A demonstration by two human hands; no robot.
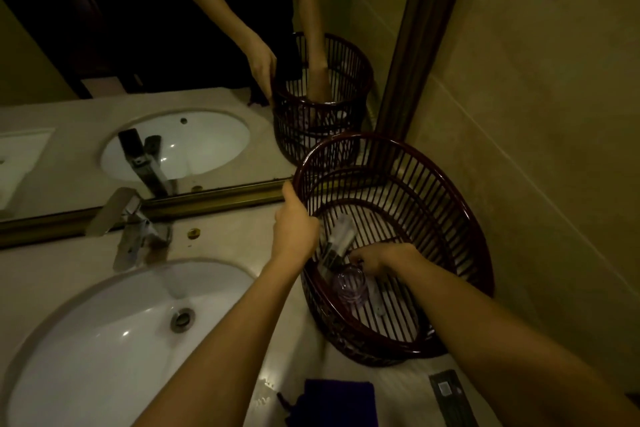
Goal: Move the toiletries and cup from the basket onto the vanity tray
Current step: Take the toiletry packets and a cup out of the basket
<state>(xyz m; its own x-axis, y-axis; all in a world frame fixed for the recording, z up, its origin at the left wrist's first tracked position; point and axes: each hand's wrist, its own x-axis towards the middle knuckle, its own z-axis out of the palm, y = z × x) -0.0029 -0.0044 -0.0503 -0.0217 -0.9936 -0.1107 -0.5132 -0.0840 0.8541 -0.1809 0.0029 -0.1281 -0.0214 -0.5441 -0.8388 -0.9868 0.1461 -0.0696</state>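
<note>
A dark red slatted basket (pixel 433 184) stands on the counter against the right wall. My left hand (pixel 294 225) grips its left rim. My right hand (pixel 377 256) reaches down inside, fingers closed at the rim of a clear purple cup (pixel 349 286) lying on the basket floor. Whether the fingers grip the cup is unclear. Pale toiletry tubes and sachets (pixel 341 239) lean in the basket behind the cup, and another small white item (pixel 377 305) lies on the slats. No vanity tray is visible for certain.
A white sink (pixel 104 340) with a chrome tap (pixel 135 232) fills the left counter. A mirror (pixel 138 45) runs behind it. A dark blue cloth (pixel 339 399) and a flat dark packet (pixel 450 395) lie on the counter near me.
</note>
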